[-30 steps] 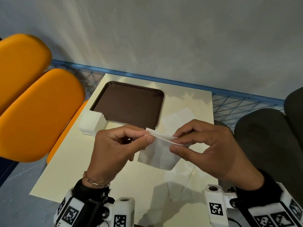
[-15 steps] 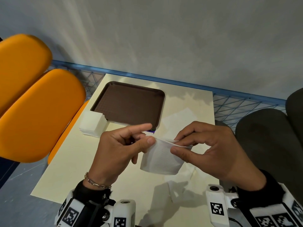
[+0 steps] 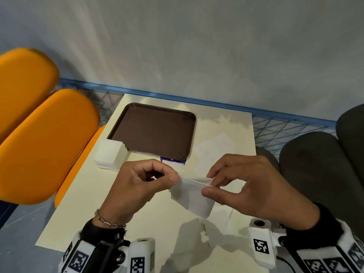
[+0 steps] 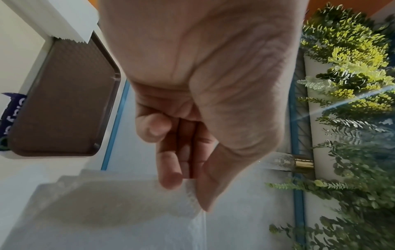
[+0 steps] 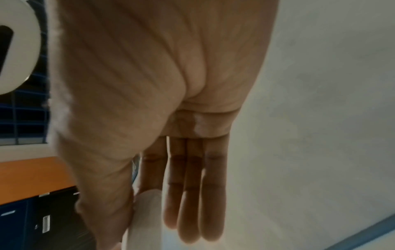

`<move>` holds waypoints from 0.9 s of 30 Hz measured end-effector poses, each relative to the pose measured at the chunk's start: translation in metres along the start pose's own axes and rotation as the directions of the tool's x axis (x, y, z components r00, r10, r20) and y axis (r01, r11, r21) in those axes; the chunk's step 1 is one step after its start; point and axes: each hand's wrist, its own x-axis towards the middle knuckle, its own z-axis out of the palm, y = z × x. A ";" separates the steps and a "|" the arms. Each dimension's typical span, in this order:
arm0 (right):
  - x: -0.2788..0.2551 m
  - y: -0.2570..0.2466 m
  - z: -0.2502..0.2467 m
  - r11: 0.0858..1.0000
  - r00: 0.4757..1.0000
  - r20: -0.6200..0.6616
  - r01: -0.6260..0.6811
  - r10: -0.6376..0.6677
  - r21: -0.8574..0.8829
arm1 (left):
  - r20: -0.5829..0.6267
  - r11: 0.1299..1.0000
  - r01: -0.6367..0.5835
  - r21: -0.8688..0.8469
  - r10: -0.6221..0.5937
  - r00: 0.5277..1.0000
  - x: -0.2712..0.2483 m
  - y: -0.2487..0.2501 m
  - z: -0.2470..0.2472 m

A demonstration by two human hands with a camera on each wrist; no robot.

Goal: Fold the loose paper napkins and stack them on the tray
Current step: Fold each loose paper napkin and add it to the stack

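Both hands hold one napkin (image 3: 192, 198) up off the table (image 3: 82, 194), in front of the person. Left hand (image 3: 136, 186) pinches the napkin's top edge at its left end betw. thumb & index tip; other fingers curled in toward the palm. Left wrist view shows the same: left hand (image 4: 198, 94) w/ thumb & fingertip closed on the sheet's corner, napkin (image 4: 111, 213) hanging below the pinch. Right hand (image 3: 254, 186) pinches the same top edge at its right end, thumb under, index on top; remaining fingers lie fairly straight, spread above the paper. In the right wrist view the right hand (image 5: 171, 101) has thumb pressed to a white fold of napkin (image 5: 145, 218), three fingers straight beside it. Top edge runs taut from grip to grip; rest of the sheet droops below & toward the person, not touching the table.

Just beyond the left grip: stack of napkins (image 3: 109, 154) on the table, its far corner overlapping the tray's near-left corner. Beyond both grips: brown tray (image 3: 155, 131), flat on the table, nothing lying in it apart from that overlapping corner. A purple wrapper (image 3: 173, 160) peeks out under the tray's near edge, betw. tray & hands. Beyond the right grip, another loose napkin (image 3: 214, 146) lies flat on the table, right of the tray.

Far left of the grips: orange chair (image 3: 43, 142). Far right: dark grey chair (image 3: 319, 174). Blue wire rack (image 3: 285, 131) & grey wall (image 3: 197, 46) behind the table.
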 end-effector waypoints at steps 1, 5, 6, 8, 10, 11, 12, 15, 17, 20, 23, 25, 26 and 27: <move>0.001 -0.001 0.001 1.000 1.000 0.011 -0.001 0.001 0.005 | 0.018 1.000 0.004 0.011 -0.004 1.000 0.001 0.001 -0.003; 0.011 -0.004 0.010 0.995 0.998 -0.028 -0.056 0.058 0.077 | 0.081 0.999 0.027 0.021 -0.029 0.996 0.007 0.004 -0.014; 0.013 -0.004 0.013 0.990 0.995 -0.052 -0.082 0.089 0.113 | 0.106 0.998 0.023 0.065 -0.030 0.994 0.008 0.004 -0.016; 0.019 -0.005 0.022 0.958 0.981 -0.077 -0.157 0.180 0.241 | 0.146 0.992 0.021 0.122 -0.039 0.988 0.008 0.003 -0.024; 0.026 -0.005 0.033 0.896 0.956 -0.071 -0.238 0.284 0.375 | 0.160 0.997 0.052 0.062 -0.061 0.985 0.008 0.000 -0.033; 0.031 -0.005 0.039 0.860 0.943 -0.064 -0.268 0.326 0.434 | 0.153 0.997 0.081 0.006 -0.081 0.985 0.008 -0.002 -0.037; 0.036 -0.004 0.045 0.823 0.932 -0.050 -0.290 0.358 0.489 | 0.144 0.994 0.101 -0.037 -0.095 0.985 0.008 -0.004 -0.040; 0.053 -0.003 0.065 0.717 0.914 0.055 -0.351 0.402 0.602 | 0.126 0.988 0.141 -0.067 -0.131 0.983 0.008 -0.008 -0.051; 0.063 -0.004 0.080 0.662 0.900 0.101 -0.385 0.425 0.643 | 0.126 0.981 0.170 -0.097 -0.157 0.979 0.010 -0.011 -0.058; 0.077 -0.006 0.100 0.571 0.860 0.078 -0.400 0.504 0.717 | 0.090 0.973 0.209 -0.102 -0.200 0.976 0.015 -0.015 -0.073; 0.090 -0.005 0.114 0.533 0.813 0.010 -0.391 0.582 0.750 | 0.051 0.966 0.244 -0.080 -0.241 0.969 0.021 -0.021 -0.090; 0.099 -0.005 0.122 0.528 0.790 -0.012 -0.398 0.613 0.750 | 0.020 0.957 0.274 -0.096 -0.273 0.962 0.025 -0.027 -0.101; 0.104 -0.006 0.126 0.527 0.783 -0.017 -0.402 0.622 0.749 | 0.006 0.951 0.289 -0.110 -0.290 0.957 0.027 -0.030 -0.106; 0.108 -0.005 0.130 0.535 0.777 -0.028 -0.406 0.629 0.741 | -0.005 0.945 0.303 -0.123 -0.306 0.952 0.029 -0.033 -0.110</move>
